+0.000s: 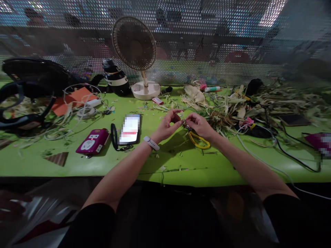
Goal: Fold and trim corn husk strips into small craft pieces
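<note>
Both my hands meet over the green table [165, 162], a little right of the middle. The thumb and fingers of my left hand [169, 124] are pinched close to those of my right hand [198, 124]. Something small and thin sits between the fingertips, too small to name. Yellow-handled scissors [199, 140] lie just under my right hand, their blades mostly hidden by it. Dried husk strips and plant fibres [222, 115] are heaped beside my right hand. A pale wristband [151, 143] circles my left wrist.
Left of my arms are a phone [129, 129], a purple power socket block [93, 142], white cables [85, 111] and orange paper [73, 100]. A fan [146, 90] and a dark bottle [117, 79] stand at the back before a perforated metal screen [181, 41]. Cables also cross the right side.
</note>
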Tool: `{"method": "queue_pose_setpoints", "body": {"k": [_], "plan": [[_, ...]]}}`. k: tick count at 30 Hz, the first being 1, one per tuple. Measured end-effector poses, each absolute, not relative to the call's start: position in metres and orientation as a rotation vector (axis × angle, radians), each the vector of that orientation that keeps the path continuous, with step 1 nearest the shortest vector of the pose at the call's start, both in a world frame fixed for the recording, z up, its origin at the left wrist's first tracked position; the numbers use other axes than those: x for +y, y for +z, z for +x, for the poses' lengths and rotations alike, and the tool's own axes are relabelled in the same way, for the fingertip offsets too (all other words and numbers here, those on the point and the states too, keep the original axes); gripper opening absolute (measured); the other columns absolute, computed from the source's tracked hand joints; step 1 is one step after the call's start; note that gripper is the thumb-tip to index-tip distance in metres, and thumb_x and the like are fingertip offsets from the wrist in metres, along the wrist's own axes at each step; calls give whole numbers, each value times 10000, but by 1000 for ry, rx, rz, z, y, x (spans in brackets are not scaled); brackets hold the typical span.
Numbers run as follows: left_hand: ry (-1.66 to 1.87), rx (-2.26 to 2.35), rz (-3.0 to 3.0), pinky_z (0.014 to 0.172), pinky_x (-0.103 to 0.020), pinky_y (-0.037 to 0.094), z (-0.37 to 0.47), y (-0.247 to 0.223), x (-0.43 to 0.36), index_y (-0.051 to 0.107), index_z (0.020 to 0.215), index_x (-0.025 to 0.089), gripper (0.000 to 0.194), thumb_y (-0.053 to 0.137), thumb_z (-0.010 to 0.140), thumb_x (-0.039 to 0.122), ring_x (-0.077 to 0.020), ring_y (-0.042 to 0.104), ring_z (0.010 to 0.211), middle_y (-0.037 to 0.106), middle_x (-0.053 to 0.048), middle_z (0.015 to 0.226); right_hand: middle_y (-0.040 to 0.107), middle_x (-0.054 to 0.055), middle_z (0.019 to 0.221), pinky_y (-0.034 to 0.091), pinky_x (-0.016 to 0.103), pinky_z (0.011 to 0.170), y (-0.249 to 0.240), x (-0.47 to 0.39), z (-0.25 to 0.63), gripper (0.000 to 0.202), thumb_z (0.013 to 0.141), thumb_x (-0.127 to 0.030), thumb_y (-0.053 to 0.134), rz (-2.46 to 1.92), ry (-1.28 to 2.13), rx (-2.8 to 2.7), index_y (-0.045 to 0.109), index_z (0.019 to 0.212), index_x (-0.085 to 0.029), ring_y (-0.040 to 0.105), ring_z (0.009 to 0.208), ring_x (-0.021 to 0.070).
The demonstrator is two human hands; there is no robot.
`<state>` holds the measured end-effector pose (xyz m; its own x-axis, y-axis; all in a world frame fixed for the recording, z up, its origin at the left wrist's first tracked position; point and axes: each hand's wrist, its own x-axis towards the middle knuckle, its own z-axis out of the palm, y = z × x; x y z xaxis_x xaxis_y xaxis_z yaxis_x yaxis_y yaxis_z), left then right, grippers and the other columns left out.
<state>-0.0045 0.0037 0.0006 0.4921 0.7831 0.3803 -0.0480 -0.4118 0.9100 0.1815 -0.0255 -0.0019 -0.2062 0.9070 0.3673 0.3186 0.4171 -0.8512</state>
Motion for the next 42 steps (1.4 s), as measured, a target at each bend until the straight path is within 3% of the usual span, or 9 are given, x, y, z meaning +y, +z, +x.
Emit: {"method": "queue_pose_setpoints", "body": {"k": [5, 14, 24, 30, 33, 38, 42], "plan": [[1038, 686, 1538, 899, -303, 448, 9, -11, -1, 648, 987, 167, 382, 658, 816, 509, -161, 584, 960, 660, -54, 995, 620, 25, 809, 465, 308, 719, -7, -32, 176, 324, 905, -530, 526, -1157, 510, -1634, 534, 875, -208, 579, 753, 163], [1079, 619, 1548, 862, -297, 455, 15, -15, -4, 660, 910, 175, 416, 667, 793, 574, -158, 552, 889, 654, -33, 904, 639, 59, 856, 480, 330, 752, 1, -38, 175, 256, 921, -439, 532, -1207, 305, -1720, 575, 849, -197, 588, 803, 183], [920, 569, 1476, 886, -288, 455, 8, -16, -1, 622, 913, 183, 298, 673, 828, 464, -127, 525, 856, 581, -12, 879, 617, 8, 713, 468, 302, 662, 5, -30, 181, 344, 782, -524, 684, -1205, 629, -1570, 580, 779, -196, 556, 677, 147], [948, 549, 1402, 886, -286, 468, 6, -11, 0, 612, 888, 182, 342, 697, 800, 501, -120, 536, 851, 587, -10, 874, 568, -7, 658, 424, 288, 611, 12, -32, 184, 412, 823, -603, 616, -1286, 594, -1462, 547, 732, -207, 518, 622, 137], [1003, 556, 1405, 886, -279, 455, 5, -9, 2, 617, 898, 180, 347, 691, 804, 507, -121, 533, 854, 592, -13, 889, 596, 11, 621, 408, 278, 587, 14, -37, 180, 519, 839, -675, 552, -1343, 791, -1571, 559, 655, -190, 526, 603, 135], [1050, 555, 1477, 861, -269, 427, 4, -5, 2, 634, 954, 187, 354, 685, 811, 508, -131, 517, 860, 605, -12, 898, 676, 40, 681, 483, 287, 636, 12, -36, 174, 542, 677, -700, 714, -1208, 1260, -1425, 613, 755, -174, 610, 629, 145], [1048, 546, 1487, 821, -260, 414, 4, -4, 1, 645, 951, 180, 391, 696, 794, 534, -125, 501, 825, 606, -9, 873, 649, 13, 658, 486, 285, 634, 10, -33, 176, 503, 673, -655, 742, -1156, 1254, -1388, 596, 766, -183, 591, 597, 131]]}}
